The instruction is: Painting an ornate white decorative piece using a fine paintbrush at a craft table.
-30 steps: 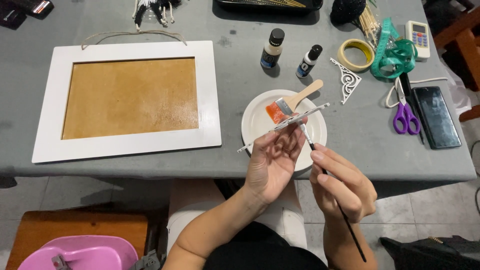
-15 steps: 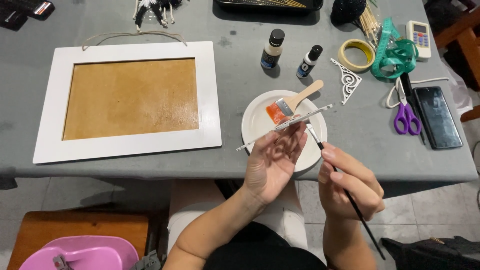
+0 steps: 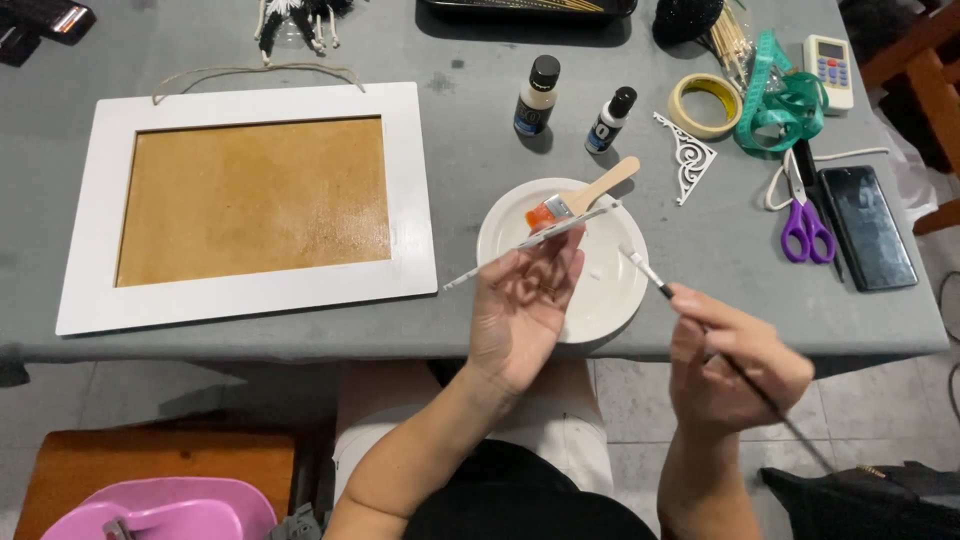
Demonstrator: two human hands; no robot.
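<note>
dark tray (image 3: 530, 8): cut off by top edge; pink plastic item (image 3: 165, 510): cut off by bottom edge; plate (image 3: 610, 300): near rim hidden behind left hand (image 3: 520, 310); thin brush (image 3: 650, 275): handle blurred past right hand (image 3: 735, 365); bottle labels (image 3: 530, 115): too small to tell

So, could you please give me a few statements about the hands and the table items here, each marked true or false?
1. The left hand holds a thin white strip above the white plate. True.
2. The right hand holds purple scissors. False: it holds a thin paintbrush; the scissors lie on the table.
3. A wide brush with orange bristles rests on the plate. True.
4. The white frame lies right of the plate. False: it lies to the left.
</note>
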